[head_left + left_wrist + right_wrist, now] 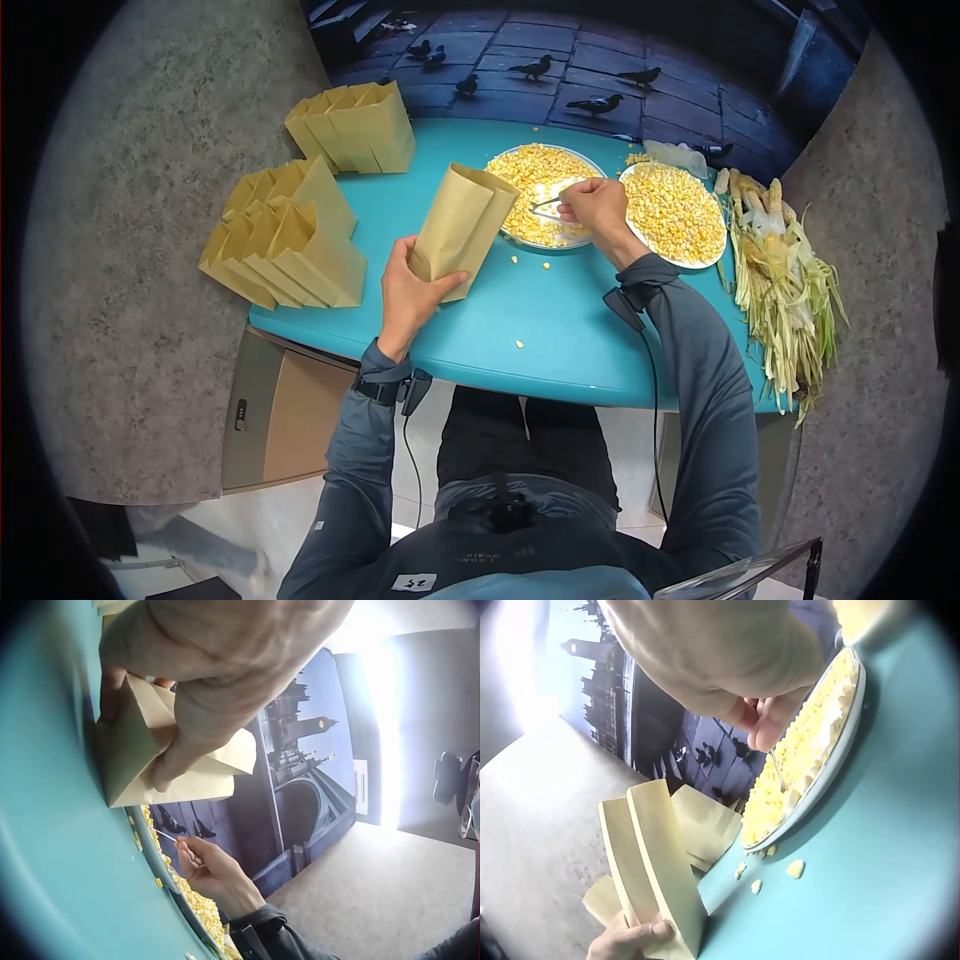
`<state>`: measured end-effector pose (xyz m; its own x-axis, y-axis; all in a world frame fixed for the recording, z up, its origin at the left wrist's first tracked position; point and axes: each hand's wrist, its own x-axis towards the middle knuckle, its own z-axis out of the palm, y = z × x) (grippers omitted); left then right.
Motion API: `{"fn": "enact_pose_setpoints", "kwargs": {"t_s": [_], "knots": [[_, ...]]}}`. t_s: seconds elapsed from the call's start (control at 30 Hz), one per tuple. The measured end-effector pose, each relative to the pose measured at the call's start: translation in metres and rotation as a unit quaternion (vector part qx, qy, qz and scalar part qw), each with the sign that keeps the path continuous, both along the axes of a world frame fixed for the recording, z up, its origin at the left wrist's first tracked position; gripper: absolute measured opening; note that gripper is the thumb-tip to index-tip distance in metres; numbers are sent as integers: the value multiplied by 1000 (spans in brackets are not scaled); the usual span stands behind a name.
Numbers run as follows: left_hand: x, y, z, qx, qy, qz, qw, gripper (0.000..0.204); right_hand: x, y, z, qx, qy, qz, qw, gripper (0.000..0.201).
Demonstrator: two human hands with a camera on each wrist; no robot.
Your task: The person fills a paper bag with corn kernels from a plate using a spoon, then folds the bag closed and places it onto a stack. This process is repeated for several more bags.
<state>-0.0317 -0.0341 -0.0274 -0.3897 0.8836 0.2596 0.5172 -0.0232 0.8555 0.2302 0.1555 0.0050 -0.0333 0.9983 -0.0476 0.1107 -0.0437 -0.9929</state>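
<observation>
My left hand [412, 298] grips an upright tan paper bag [466, 222] low down, with the thumb across its front. The bag leans slightly right, its top edge beside the nearer plate of corn. My right hand [598, 212] pinches a slender metal utensil [775, 762] over that plate [560, 247]. The utensil's lower end is down among the yellow corn kernels [535, 165]; whether it is a spoon or tweezers I cannot tell. A bare white patch of the plate shows near it. The bag's inside is hidden in the head view.
More tan paper bags [330, 265] stand in rows at the left, others [385, 125] at the back left. A second plate of kernels [675, 215] sits to the right, beside husks and cobs [785, 290]. A few loose kernels [519, 344] lie on the teal table [560, 355].
</observation>
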Motion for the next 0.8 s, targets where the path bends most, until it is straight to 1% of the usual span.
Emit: {"fn": "enact_pose_setpoints", "kwargs": {"t_s": [0.03,0.1,0.17,0.2,0.23,0.27,0.33,0.4,0.47,0.53,0.6,0.67,0.7,0.73,0.77,0.8], "knots": [[0,0,0,3,-6,3,1000,77,-1,4,-5,1,4,0,1000,5],[-2,0,-2,5,-4,2,1000,77,2,15,-19,-40,56,1,998,6],[0,-1,0,5,-7,3,1000,77,8,18,-19,-70,97,-2,993,8],[1,0,2,-2,-11,-3,1000,76,12,20,-17,-69,95,0,993,8],[4,1,5,-9,-16,-10,1000,75,16,20,-12,-71,118,-15,990,7],[6,3,6,-8,-18,-9,1000,75,20,19,-6,-71,141,-30,987,6],[12,6,7,-23,-9,-25,999,75,34,18,12,-56,130,-14,990,7],[20,9,13,-27,-17,-30,999,75,44,13,32,-16,141,13,990,9],[24,11,11,-33,-25,-37,998,75,49,3,57,5,134,7,991,10],[26,15,3,-11,1,-38,999,78,50,-11,82,46,113,27,992,10],[29,16,4,-13,0,-38,999,78,47,-23,96,62,104,37,992,11],[31,16,5,-13,1,-35,999,78,40,-36,101,147,43,82,985,10],[31,16,5,-14,1,-35,999,79,37,-35,92,199,9,122,972,8],[31,16,5,-14,0,-35,999,79,35,-42,92,199,9,122,972,8],[30,16,3,-14,1,-35,999,79,32,-52,93,316,-65,132,937,6],[28,16,0,-8,2,-33,999,80,29,-58,93,427,-137,138,883,5]]}}
